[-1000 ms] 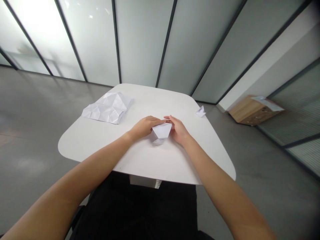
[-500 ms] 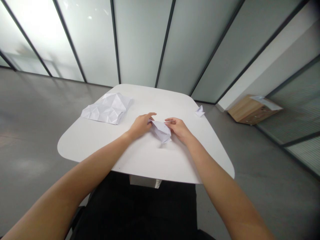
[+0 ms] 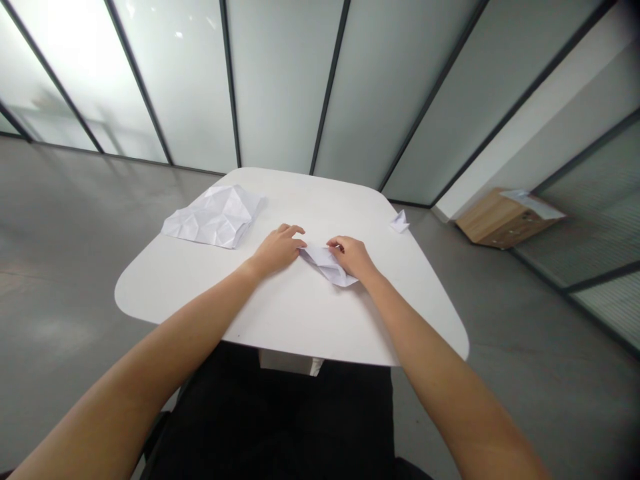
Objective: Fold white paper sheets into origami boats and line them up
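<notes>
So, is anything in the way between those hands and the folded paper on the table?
No, nothing visible is in the way. The right hand rests on the folded white paper, and the left hand sits at its left tip. The creased sheet lies further left, not between them.

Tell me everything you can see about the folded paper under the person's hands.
The folded white paper is plain and matte, with no visible print. It lies low on the white table, near the table's middle, as an angular, layered shape with a pointed left end and sharp creases. The right hand rests on its right part, hiding some of it. The left hand sits at its left tip, though contact there is unclear.
</notes>
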`<state>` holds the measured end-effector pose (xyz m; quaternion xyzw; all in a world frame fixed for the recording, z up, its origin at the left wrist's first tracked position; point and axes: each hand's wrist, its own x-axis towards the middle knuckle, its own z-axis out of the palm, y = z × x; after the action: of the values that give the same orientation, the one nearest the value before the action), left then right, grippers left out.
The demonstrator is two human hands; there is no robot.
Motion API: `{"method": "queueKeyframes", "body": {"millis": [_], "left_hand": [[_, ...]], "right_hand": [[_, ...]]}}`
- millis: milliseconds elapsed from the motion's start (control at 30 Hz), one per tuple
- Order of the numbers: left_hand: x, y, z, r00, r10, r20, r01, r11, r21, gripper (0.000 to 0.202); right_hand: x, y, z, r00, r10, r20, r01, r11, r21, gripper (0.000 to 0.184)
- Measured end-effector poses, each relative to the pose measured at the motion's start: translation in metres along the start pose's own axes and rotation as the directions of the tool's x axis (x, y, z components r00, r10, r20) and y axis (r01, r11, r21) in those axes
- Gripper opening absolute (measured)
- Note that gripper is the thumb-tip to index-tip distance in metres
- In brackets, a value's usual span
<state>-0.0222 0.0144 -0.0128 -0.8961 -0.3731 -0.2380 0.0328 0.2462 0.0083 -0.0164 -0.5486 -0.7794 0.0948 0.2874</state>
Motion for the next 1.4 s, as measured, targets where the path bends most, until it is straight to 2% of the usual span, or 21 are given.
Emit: {"method": "queueKeyframes", "body": {"millis": [67,133,233,300,400,533,633,733,867,1000,1067,1133,1200,1300,1400], "left_hand": [[-0.001,0.003,0.0,1.0,0.009,0.009,-0.01,0.998,0.065,0.03],[0.0,0.008,-0.002,0.997,0.071,0.022,-0.073,0.994,0.087,0.036],[0.001,0.015,-0.004,0.973,0.219,0.072,-0.22,0.975,0.009,0.049],[0.001,0.019,-0.005,0.955,0.277,0.104,-0.27,0.96,-0.071,0.047],[0.0,0.023,-0.009,0.957,0.26,0.126,-0.244,0.961,-0.131,0.032],[0.001,0.026,-0.009,0.972,0.185,0.144,-0.176,0.982,-0.075,0.038],[0.002,0.024,-0.003,0.965,0.223,0.136,-0.223,0.975,-0.018,0.036],[0.003,0.024,0.001,0.947,0.294,0.13,-0.291,0.956,-0.041,0.031],[0.004,0.028,-0.002,0.952,0.282,0.12,-0.273,0.958,-0.087,0.025],[0.005,0.029,-0.007,0.972,0.218,0.092,-0.201,0.966,-0.163,0.018],[0.005,0.026,-0.007,0.98,0.186,0.065,-0.166,0.958,-0.234,0.017],[0.007,0.022,-0.005,0.99,0.137,0.02,-0.123,0.94,-0.317,0.02],[0.008,0.019,-0.004,0.997,0.071,-0.027,-0.076,0.908,-0.413,0.026],[0.009,0.018,-0.004,0.997,-0.032,-0.073,-0.013,0.837,-0.546,0.031],[0.01,0.021,-0.005,0.988,-0.131,-0.079,0.052,0.774,-0.631,0.029]], "right_hand": [[0.0,0.0,0.001,0.998,-0.047,0.044,0.049,0.997,-0.059,0.017],[0.001,0.002,0.003,0.993,-0.088,0.076,0.097,0.989,-0.113,0.018],[0.001,0.006,0.006,0.987,-0.131,0.095,0.145,0.976,-0.16,0.022],[0.002,0.01,0.009,0.984,-0.146,0.098,0.161,0.973,-0.167,0.022],[0.003,0.015,0.012,0.986,-0.141,0.091,0.155,0.975,-0.162,0.021],[0.005,0.016,0.014,0.989,-0.131,0.061,0.138,0.982,-0.128,0.019],[0.006,0.014,0.013,0.992,-0.123,0.033,0.125,0.989,-0.078,0.019],[0.006,0.012,0.009,0.997,-0.072,0.013,0.072,0.997,0.008,0.021],[0.003,0.009,0.003,0.992,0.057,-0.115,-0.033,0.979,0.201,0.022],[0.002,0.007,-0.001,0.938,0.286,-0.197,-0.162,0.862,0.479,0.031],[0.002,0.006,-0.001,0.907,0.379,-0.182,-0.208,0.781,0.589,0.037],[0.003,0.002,-0.001,0.895,0.429,-0.121,-0.242,0.695,0.677,0.039],[0.003,-0.004,-0.001,0.906,0.422,-0.02,-0.26,0.595,0.76,0.039],[0.0,-0.022,-0.001,0.937,0.328,0.119,-0.265,0.447,0.855,0.039],[-0.005,-0.041,-0.004,0.953,0.237,0.19,-0.271,0.385,0.882,0.043]]}}
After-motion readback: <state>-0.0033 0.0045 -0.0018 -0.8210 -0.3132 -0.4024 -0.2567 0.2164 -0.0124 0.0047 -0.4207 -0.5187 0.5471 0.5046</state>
